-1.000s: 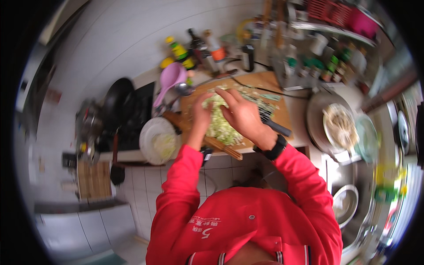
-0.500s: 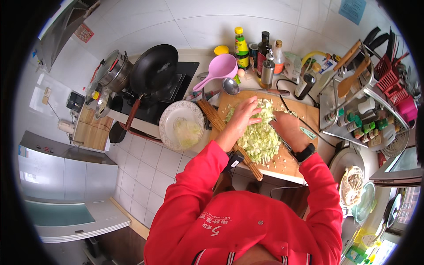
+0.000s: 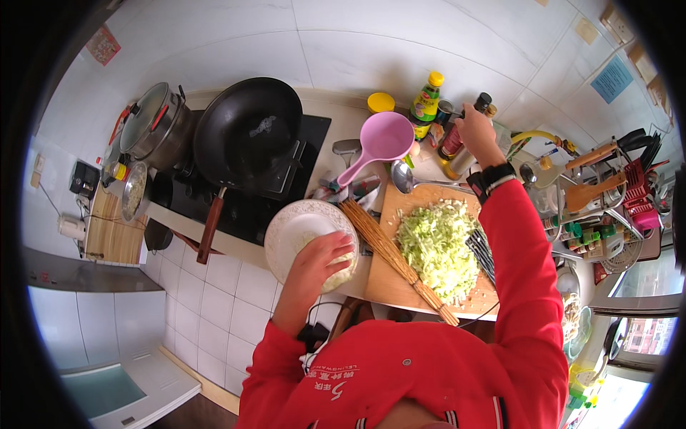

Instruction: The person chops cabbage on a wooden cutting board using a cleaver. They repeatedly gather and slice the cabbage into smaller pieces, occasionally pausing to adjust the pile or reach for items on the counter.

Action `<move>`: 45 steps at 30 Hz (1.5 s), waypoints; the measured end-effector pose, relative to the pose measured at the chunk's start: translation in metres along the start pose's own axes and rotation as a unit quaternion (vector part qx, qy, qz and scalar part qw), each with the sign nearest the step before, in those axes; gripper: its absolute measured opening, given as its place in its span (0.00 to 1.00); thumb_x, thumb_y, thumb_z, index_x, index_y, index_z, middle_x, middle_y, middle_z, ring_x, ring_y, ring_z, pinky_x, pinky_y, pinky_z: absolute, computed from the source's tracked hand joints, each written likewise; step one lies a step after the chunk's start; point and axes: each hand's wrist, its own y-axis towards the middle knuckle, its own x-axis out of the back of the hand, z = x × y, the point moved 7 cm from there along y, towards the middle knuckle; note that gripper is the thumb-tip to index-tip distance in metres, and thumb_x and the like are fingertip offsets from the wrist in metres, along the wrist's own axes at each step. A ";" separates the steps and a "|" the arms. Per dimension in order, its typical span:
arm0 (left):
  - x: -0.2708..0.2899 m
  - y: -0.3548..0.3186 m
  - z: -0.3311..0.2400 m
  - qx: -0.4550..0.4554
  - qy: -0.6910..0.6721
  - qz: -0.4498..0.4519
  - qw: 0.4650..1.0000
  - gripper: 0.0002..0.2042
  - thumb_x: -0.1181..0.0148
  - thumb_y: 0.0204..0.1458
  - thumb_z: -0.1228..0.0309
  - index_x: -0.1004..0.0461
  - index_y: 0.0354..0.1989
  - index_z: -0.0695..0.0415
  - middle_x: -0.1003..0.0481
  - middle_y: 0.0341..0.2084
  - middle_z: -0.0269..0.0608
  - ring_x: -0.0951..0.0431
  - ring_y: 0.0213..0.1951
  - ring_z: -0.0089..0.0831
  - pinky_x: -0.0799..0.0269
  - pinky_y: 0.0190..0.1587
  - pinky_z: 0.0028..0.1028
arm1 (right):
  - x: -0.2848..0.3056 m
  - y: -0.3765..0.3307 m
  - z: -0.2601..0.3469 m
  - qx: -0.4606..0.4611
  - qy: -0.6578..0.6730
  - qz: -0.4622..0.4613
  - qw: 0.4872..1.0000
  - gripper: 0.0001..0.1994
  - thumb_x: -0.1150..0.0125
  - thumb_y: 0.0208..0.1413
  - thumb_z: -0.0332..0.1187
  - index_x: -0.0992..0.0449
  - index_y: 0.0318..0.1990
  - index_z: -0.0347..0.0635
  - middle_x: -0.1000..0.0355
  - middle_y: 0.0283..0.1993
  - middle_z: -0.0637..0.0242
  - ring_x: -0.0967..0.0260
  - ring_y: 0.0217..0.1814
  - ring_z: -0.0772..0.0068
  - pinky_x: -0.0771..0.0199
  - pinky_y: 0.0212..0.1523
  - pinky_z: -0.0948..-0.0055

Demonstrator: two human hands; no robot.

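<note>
My left hand [image 3: 319, 259] is over the near side of a white patterned plate [image 3: 284, 227], palm down with loosely stretched fingers. Beneath them are pale green shreds [image 3: 341, 277], partly covered. My right hand [image 3: 476, 134] reaches to the bottles at the back, its fingers curled at a bottle top. Whether it grips the dark red-labelled bottle [image 3: 451, 143] or the steel-coloured bottle [image 3: 457, 165] is hard to tell. Chopped pale green cabbage [image 3: 439, 250] lies heaped on the wooden cutting board [image 3: 391, 277]. A dark, patterned knife blade [image 3: 481, 252] rests beside it, partly behind my sleeve.
A bundle of thin sticks [image 3: 400, 261] lies across the board's left side. Behind it are a spoon [image 3: 404, 177] and a pink ladle-like scoop [image 3: 386, 136]. A black wok [image 3: 246, 143] and a steel pot [image 3: 158, 129] stand left; a utensil rack [image 3: 622, 193] stands right.
My left hand has gone from the cabbage heap leftward to the plate. My right hand has left the knife on the board and moved up to the bottles. The view has shifted.
</note>
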 end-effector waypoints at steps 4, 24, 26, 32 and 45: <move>0.076 -0.036 -0.021 -0.034 0.045 -0.111 0.992 0.19 0.56 0.64 0.64 0.35 0.57 0.65 0.29 0.51 0.50 0.28 0.54 0.42 0.30 0.54 0.37 | -0.039 0.032 0.004 -0.021 -0.067 0.061 0.996 0.12 0.47 0.54 0.34 0.27 0.42 0.36 0.25 0.41 0.48 0.27 0.46 0.46 0.26 0.44 0.54; 0.327 -0.116 0.116 0.153 0.118 -0.391 0.900 0.27 0.44 0.54 0.56 0.36 0.57 0.63 0.29 0.50 0.49 0.27 0.50 0.41 0.28 0.46 0.37 | -0.080 0.066 -0.010 -0.086 0.114 0.007 0.990 0.13 0.54 0.59 0.35 0.26 0.42 0.36 0.24 0.38 0.49 0.27 0.44 0.46 0.29 0.45 0.54; 0.326 -0.111 0.121 0.155 0.114 -0.380 0.905 0.27 0.44 0.55 0.56 0.36 0.58 0.63 0.29 0.50 0.49 0.26 0.50 0.41 0.27 0.46 0.36 | -0.091 0.064 -0.016 -0.123 0.193 -0.046 0.972 0.14 0.54 0.59 0.36 0.26 0.42 0.36 0.24 0.37 0.49 0.26 0.43 0.48 0.28 0.45 0.55; 0.326 -0.103 0.124 0.157 0.116 -0.369 0.909 0.26 0.44 0.55 0.57 0.35 0.57 0.63 0.28 0.49 0.49 0.26 0.49 0.40 0.27 0.45 0.36 | -0.111 0.043 -0.025 -0.244 0.417 -0.164 0.860 0.13 0.53 0.61 0.33 0.29 0.45 0.33 0.24 0.33 0.55 0.23 0.30 0.63 0.24 0.32 0.65; 0.325 -0.090 0.124 0.166 0.123 -0.359 0.910 0.24 0.43 0.56 0.59 0.34 0.56 0.62 0.27 0.47 0.47 0.24 0.47 0.38 0.26 0.44 0.35 | -0.119 0.007 -0.012 -0.280 0.576 -0.225 0.734 0.15 0.56 0.63 0.30 0.37 0.55 0.34 0.28 0.44 0.56 0.24 0.39 0.67 0.21 0.28 0.73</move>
